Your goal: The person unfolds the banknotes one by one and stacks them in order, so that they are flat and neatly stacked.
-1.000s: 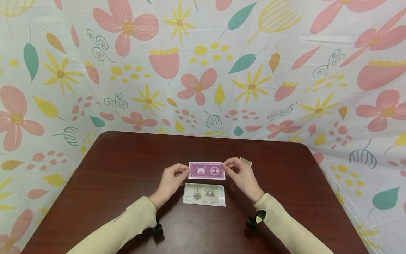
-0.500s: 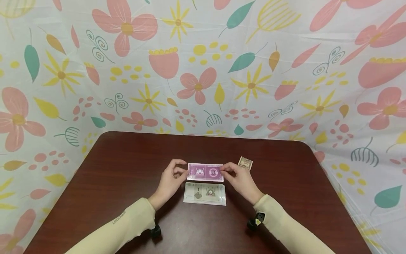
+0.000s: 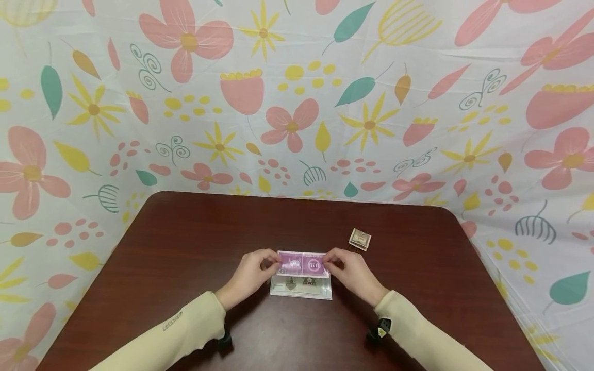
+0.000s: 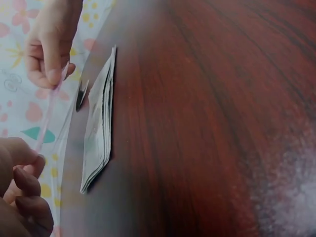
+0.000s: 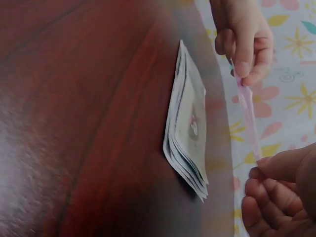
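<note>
A purple banknote [image 3: 301, 265] is stretched between my two hands in the head view. Its left end is pinched by my left hand [image 3: 250, 273], its right end by my right hand [image 3: 352, 272]. Just below it lies a stack of pale green-grey banknotes [image 3: 300, 289], whose far part the purple note covers. Both wrist views show the purple note raised above the table, apart from the stack. Seen from the right wrist, the stack [image 5: 186, 123] has several notes with slightly fanned edges.
A small folded brownish note [image 3: 360, 239] lies on the dark red wooden table [image 3: 209, 221], beyond my right hand. Behind the table's far edge hangs a white cloth [image 3: 297, 170] printed with flowers and leaves.
The purple note has come nearer to me and now overlaps the stack in the head view. Both hands moved with it; the left fingers, looser half a second ago, now pinch its end.
</note>
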